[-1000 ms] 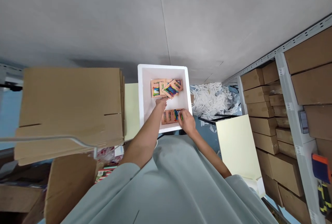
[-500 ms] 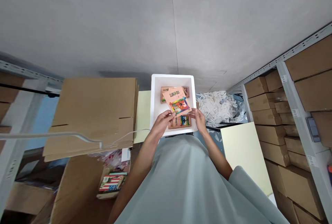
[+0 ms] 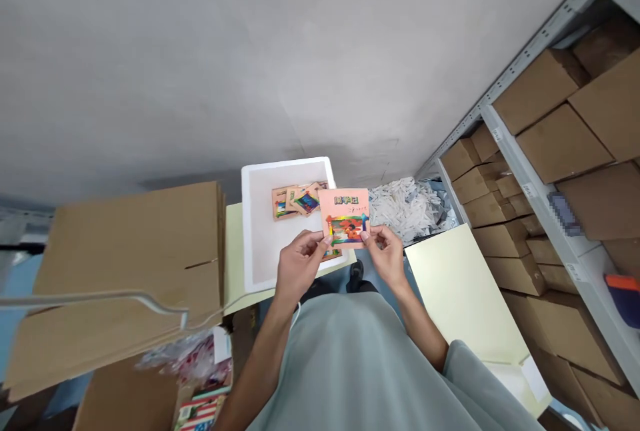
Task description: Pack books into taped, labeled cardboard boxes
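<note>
A pink booklet (image 3: 344,218) with a bright rainbow-edged picture is held up between both hands, its printed title upside down to me. My left hand (image 3: 300,263) pinches the lower left corner, and my right hand (image 3: 384,254) pinches the lower right corner. Behind and left of it stands a white foam box (image 3: 257,231). Several similar booklets (image 3: 295,200) lie overlapping inside at the far end. Another shows partly beneath the held one, near the box's right front corner.
Flattened cardboard (image 3: 125,238) is stacked at the left, above an open carton (image 3: 130,391) with plastic bags. Shredded white paper (image 3: 405,208) fills a bin to the right. A pale tabletop (image 3: 460,291) and shelves of brown boxes (image 3: 505,238) stand farther right.
The pink booklet has been lifted out over the box's right edge and straightened, with both hands still on it. My view has turned right, so the box appears farther left.
</note>
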A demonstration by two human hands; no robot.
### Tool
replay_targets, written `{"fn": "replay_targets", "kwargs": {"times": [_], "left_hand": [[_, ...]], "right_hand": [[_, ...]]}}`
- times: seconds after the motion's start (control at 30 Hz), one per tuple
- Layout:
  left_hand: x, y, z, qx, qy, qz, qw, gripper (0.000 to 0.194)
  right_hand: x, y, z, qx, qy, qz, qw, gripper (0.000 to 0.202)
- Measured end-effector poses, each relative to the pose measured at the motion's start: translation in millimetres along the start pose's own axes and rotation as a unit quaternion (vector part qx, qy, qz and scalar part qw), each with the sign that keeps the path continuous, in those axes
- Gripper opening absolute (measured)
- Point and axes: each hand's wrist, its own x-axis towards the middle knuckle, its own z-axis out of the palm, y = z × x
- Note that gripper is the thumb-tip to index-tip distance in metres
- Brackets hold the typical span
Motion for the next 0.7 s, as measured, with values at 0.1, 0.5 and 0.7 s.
{"fn": "replay_targets", "kwargs": {"times": [0.1, 0.5, 0.7], "left_hand": [[-8, 10, 22.8, -0.004, -0.031, 0.010, 0.999, 0.026], [-67, 45, 69.8, -0.073, -0.333, -0.045, 0.939, 0.048], [-129, 20, 103.3, -0.114, -0.427, -0.107, 0.890, 0.057]], "right_hand": [[-17, -10, -25, 0.001, 0.043, -0.003, 0.999, 0.029], [-154, -39, -91, 0.095, 0.242, -0.021, 0.965, 0.046], [-247, -39, -110, 0.071, 0.351, 0.019, 0.934, 0.050]]}}
